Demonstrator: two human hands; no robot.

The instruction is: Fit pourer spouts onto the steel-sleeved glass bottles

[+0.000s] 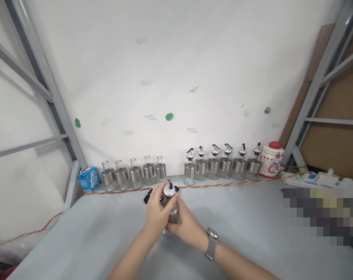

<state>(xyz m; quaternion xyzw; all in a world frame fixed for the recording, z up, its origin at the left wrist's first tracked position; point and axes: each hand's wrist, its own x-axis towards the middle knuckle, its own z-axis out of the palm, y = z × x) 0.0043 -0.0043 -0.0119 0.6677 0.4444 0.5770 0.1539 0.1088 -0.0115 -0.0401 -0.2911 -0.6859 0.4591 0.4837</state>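
Observation:
A glass oil bottle point(174, 217) with a steel band stands between my hands over the table, its base close to the tabletop. On its neck sits a silver pour spout point(170, 189) with a dark flip tip. My left hand point(156, 210) wraps round the neck and the spout's base, thumb in front and fingers behind. Lower down, my right hand point(184, 223) grips the steel-banded body from the right. Black parts point(147, 196) lie just behind my hands, partly hidden by them.
Along the wall at left stand several open bottles point(135, 174); at right are several spouted bottles point(213, 165). A blue carton point(89, 179) and a white jar with a red lid point(270, 160) flank the rows. A twisted cable point(217, 185) crosses the table; a power strip point(325, 178) lies far right.

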